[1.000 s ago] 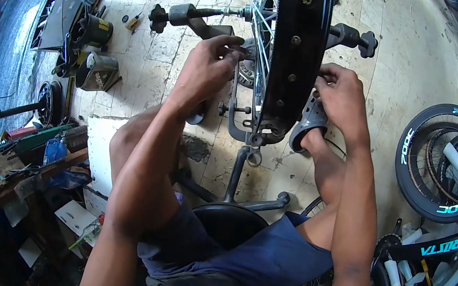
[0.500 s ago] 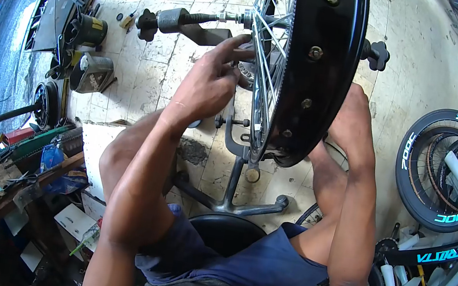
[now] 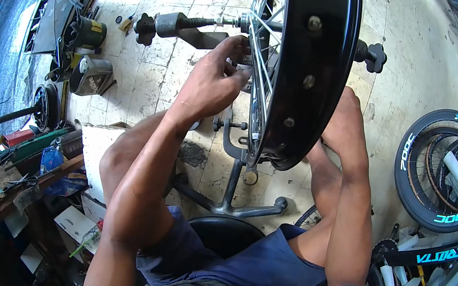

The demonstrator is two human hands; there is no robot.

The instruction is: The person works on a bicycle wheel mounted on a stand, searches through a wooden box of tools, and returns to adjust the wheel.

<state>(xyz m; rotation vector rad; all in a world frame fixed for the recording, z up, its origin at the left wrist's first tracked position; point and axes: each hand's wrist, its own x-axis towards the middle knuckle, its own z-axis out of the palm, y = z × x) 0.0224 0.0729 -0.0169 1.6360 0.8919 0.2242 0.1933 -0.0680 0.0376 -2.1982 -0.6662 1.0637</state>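
Note:
A black wheel rim (image 3: 313,55) with silver spokes (image 3: 261,53) stands upright on a truing stand, its axle clamped between threaded arms (image 3: 193,23). My left hand (image 3: 218,76) is at the left side of the wheel, fingers curled and thumb drawn in against the spokes. Whatever its fingertips hold is too small or hidden to make out. On the far side of the rim is my right hand (image 3: 348,116); the rim covers its fingers, so its grip does not show.
Below the wheel, the stand's metal legs (image 3: 229,199) rest on the tiled floor. Wheels with black tyres (image 3: 405,169) and a bicycle frame (image 3: 440,255) lie at the right. A cut-open container (image 3: 92,76) and a cluttered bench (image 3: 3,186) are at the left.
The rim has turned, its holes now at different places, and the wheel appears slightly further left. My left fingers, stretched toward the spokes before, are now more curled.

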